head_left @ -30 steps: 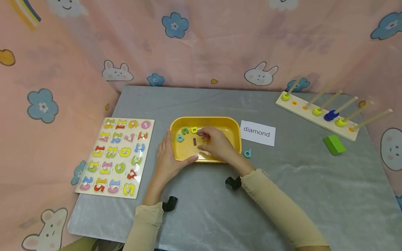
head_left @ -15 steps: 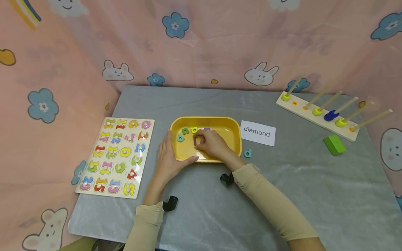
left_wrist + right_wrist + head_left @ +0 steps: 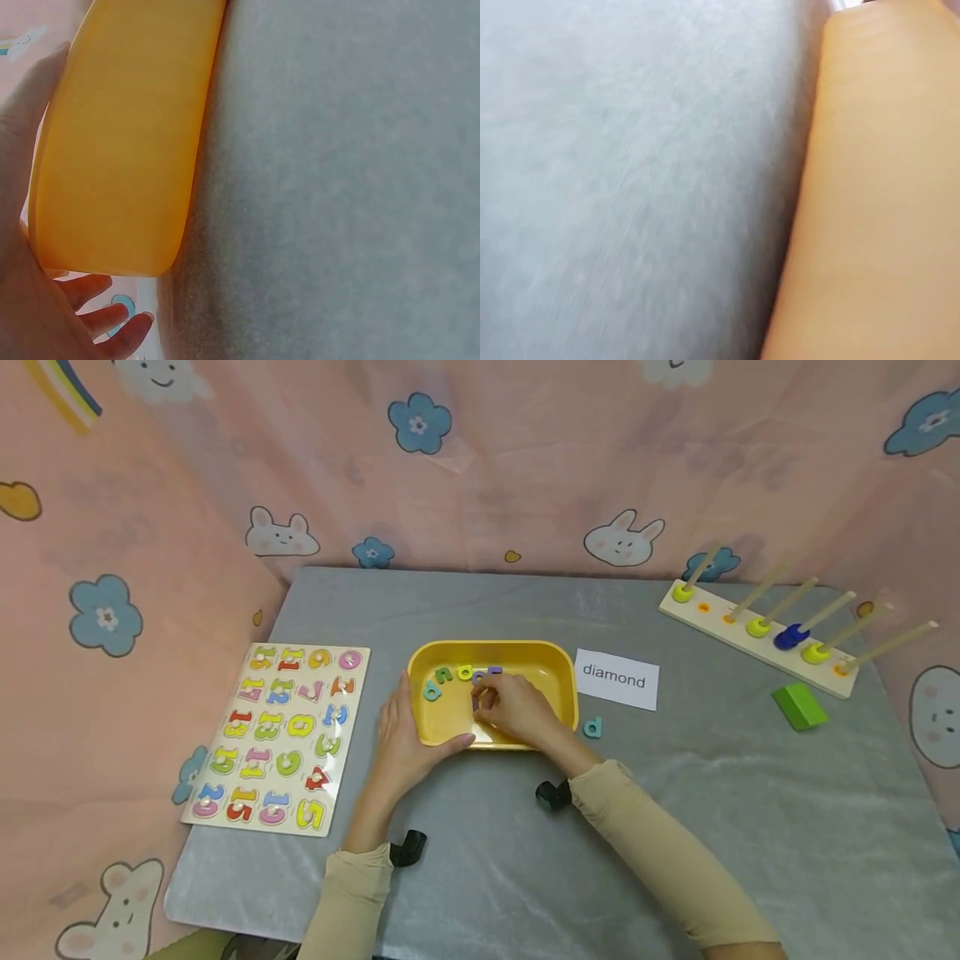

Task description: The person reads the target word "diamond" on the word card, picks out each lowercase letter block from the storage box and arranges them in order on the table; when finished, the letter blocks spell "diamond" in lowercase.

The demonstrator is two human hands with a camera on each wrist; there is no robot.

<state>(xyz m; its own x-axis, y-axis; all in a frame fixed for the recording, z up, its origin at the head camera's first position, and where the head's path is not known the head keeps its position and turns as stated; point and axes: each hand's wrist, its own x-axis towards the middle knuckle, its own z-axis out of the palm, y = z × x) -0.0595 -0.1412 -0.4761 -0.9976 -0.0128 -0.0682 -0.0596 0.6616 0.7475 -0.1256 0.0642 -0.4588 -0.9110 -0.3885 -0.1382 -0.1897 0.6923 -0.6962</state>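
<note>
My left hand (image 3: pixel 405 727) rests against the near left corner of a yellow tray (image 3: pixel 418 727), its thumb straight along the front rim and fingers beside the left wall. In the left wrist view, the thumb lies on the tray's rim (image 3: pixel 46 150) and other fingers extend past its corner. Inside the tray, my right hand (image 3: pixel 517 710) pinches a thin dark brown letter stick (image 3: pixel 476 703) between thumb and fingertips. A teal letter (image 3: pixel 432 691), a green n (image 3: pixel 444 674), a yellow letter (image 3: pixel 465 672) and purple letters (image 3: pixel 494 671), partly hidden by the hand, lie towards the tray's back.
Right of the tray lie a card reading "diamond" (image 3: pixel 617 679) and a teal d (image 3: pixel 592 727). A number puzzle board (image 3: pixel 277 739) lies left. At the back right are a peg board (image 3: pixel 780 647) and a green block (image 3: pixel 799 706).
My right hand has come down onto the brown letter stick, taken hold of it and shifted it slightly right. My left hand stays at the tray's corner.
</note>
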